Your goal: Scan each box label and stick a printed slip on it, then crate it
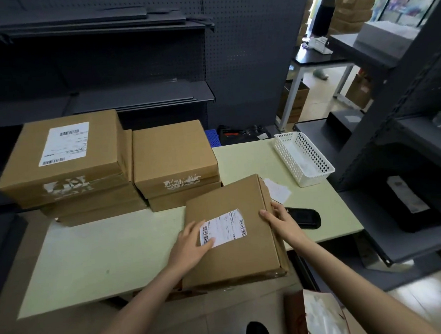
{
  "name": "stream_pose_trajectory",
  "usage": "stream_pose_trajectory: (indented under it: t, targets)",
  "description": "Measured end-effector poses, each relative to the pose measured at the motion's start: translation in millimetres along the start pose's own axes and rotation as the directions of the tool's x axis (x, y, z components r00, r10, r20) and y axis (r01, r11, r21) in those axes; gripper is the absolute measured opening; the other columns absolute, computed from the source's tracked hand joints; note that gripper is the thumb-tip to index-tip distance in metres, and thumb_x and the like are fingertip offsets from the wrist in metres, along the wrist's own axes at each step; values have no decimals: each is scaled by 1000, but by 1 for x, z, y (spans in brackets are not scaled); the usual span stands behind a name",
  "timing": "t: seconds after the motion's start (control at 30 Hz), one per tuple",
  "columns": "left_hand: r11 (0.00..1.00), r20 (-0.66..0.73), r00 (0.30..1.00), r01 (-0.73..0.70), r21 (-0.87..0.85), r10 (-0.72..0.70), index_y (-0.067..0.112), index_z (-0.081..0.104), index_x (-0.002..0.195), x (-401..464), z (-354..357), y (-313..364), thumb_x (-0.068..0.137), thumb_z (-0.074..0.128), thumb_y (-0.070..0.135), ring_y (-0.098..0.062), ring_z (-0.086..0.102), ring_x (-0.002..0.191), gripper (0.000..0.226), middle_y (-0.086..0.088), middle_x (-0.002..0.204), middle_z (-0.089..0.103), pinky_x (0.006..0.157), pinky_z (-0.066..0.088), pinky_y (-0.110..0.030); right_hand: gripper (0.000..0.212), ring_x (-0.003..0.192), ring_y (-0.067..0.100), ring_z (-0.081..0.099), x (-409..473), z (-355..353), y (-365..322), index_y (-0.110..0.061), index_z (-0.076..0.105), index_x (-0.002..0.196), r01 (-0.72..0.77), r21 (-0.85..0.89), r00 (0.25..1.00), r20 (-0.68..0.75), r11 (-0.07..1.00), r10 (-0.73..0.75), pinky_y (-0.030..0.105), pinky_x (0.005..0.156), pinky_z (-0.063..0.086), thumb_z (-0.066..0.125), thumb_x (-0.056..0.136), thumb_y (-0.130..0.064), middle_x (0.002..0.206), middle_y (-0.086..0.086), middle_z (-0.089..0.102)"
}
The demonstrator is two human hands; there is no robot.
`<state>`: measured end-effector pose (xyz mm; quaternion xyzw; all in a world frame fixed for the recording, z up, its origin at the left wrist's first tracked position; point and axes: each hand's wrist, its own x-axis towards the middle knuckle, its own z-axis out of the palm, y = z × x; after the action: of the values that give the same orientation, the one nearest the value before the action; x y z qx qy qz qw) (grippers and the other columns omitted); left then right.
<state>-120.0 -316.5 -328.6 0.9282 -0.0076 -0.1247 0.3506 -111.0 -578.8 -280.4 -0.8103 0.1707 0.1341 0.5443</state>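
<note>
Head view: a brown cardboard box lies flat at the near edge of the pale green table, its near end overhanging that edge. On its top sits a white shipping label. The left hand lies flat on the box, fingers spread, thumb on the label's near-left corner. The right hand grips the box's right edge, fingers curled over it. Just right of the box lies a black handheld scanner; beyond the box a white paper slip, then a white perforated basket. Left of the box stand two stacks of cardboard boxes.
</note>
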Motion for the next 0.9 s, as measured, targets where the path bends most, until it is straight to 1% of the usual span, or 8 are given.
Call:
stream_pose_trajectory:
  t: [0.17, 0.27, 0.37, 0.5, 0.6, 0.7, 0.8, 0.9]
  targets:
    - [978, -64, 977, 197, -70, -201, 33, 28, 147, -4, -1, -14, 87, 58, 52, -22, 26, 141, 70, -6, 153, 23, 111, 31, -39, 60, 117, 18, 56, 18, 5, 18, -28, 38, 140, -55, 18, 989, 141, 998, 52, 45, 105, 42, 60, 88, -47, 136, -1, 52]
    - [955, -65, 960, 260, -144, -271, 34, 21, 148, -10, 1, -19, 86, 58, 53, -21, 35, 136, 75, -7, 151, 24, 109, 35, -39, 58, 116, 18, 55, 27, 12, 22, -23, 35, 143, -63, -2, 975, 212, 998, 62, 40, 103, 43, 57, 92, -40, 136, 2, 51]
    - [941, -93, 949, 282, -188, -302, 34, 20, 149, -16, 6, -19, 85, 60, 53, -20, 41, 131, 77, -6, 149, 26, 105, 37, -35, 56, 110, 18, 57, 35, 21, 24, -18, 31, 144, -63, -19, 968, 243, 998, 66, 34, 97, 45, 54, 95, -34, 132, 2, 52]
    - [934, -160, 933, 286, -215, -323, 32, 21, 149, -17, 15, -12, 85, 64, 46, -23, 40, 131, 78, -9, 148, 27, 105, 35, -33, 59, 103, 17, 58, 52, 26, 26, -16, 29, 146, -43, -71, 969, 241, 997, 59, 29, 89, 44, 52, 96, -37, 125, 1, 56]
    - [925, -191, 919, 297, -239, -345, 32, 22, 149, -16, 21, -8, 85, 65, 45, -24, 40, 132, 78, -9, 147, 26, 106, 35, -34, 59, 100, 16, 57, 62, 27, 27, -17, 27, 147, -18, -130, 965, 257, 991, 51, 26, 85, 41, 49, 97, -39, 131, 5, 56]
    - [923, -213, 911, 304, -235, -354, 32, 20, 149, -16, 27, -5, 85, 65, 45, -24, 38, 132, 79, -11, 147, 27, 106, 34, -35, 58, 97, 17, 56, 70, 25, 29, -16, 26, 148, 21, -173, 961, 276, 985, 28, 25, 82, 40, 49, 98, -35, 134, 8, 55]
    - [915, -233, 896, 322, -245, -378, 35, 17, 149, -17, 34, -4, 85, 63, 47, -25, 39, 131, 80, -10, 147, 28, 104, 36, -38, 56, 98, 15, 54, 75, 21, 30, -18, 27, 148, 70, -194, 951, 309, 978, -7, 25, 84, 39, 49, 98, -32, 134, 5, 54]
    - [887, -237, 876, 341, -313, -420, 40, 17, 148, -18, 38, -6, 83, 64, 51, -25, 42, 129, 81, -8, 147, 29, 102, 41, -41, 49, 100, 13, 55, 80, 12, 33, -20, 34, 143, 101, -177, 937, 347, 979, -34, 28, 89, 41, 49, 98, -30, 119, -5, 57]
